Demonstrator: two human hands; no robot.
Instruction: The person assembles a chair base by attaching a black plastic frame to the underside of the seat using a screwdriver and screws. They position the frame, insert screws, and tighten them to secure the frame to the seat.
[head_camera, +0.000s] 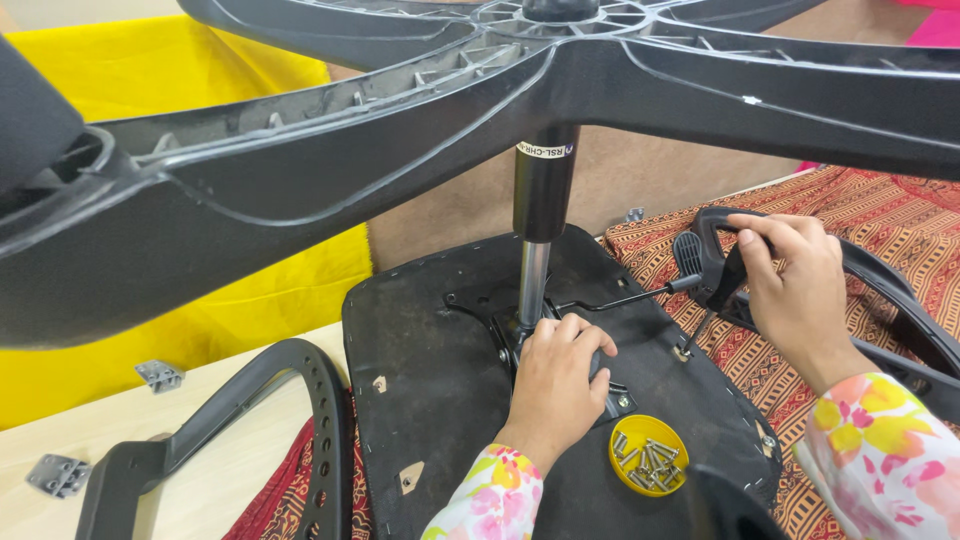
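- Head view looks down on an upturned office chair, its black seat underside (440, 400) lying flat; every place below is given from that seat.
- Beneath the seat's left part runs a pale wooden surface (230, 480); under its right part lies a red and orange patterned cloth (900, 220). Behind it to the left hangs yellow fabric (250, 290), with a brown wall panel (450, 210) directly behind.
- Rising from the seat's middle, a gas cylinder (540, 210) carries the black five-arm base (400, 130), which spreads across the top of the frame.
- On the seat's near right part sits a small yellow dish (648, 456) holding silver screws (645, 462).
- Left hand (555, 385) rests on the metal mechanism plate (615, 395) at the cylinder's foot, fingers curled down against it.
- Right hand (795, 285), off the seat's right edge, has its fingers closed around a black armrest (712, 262).
- Another black armrest (250, 420) lies at the seat's left edge.
- Two grey metal brackets (160, 375) lie on the surface further left.
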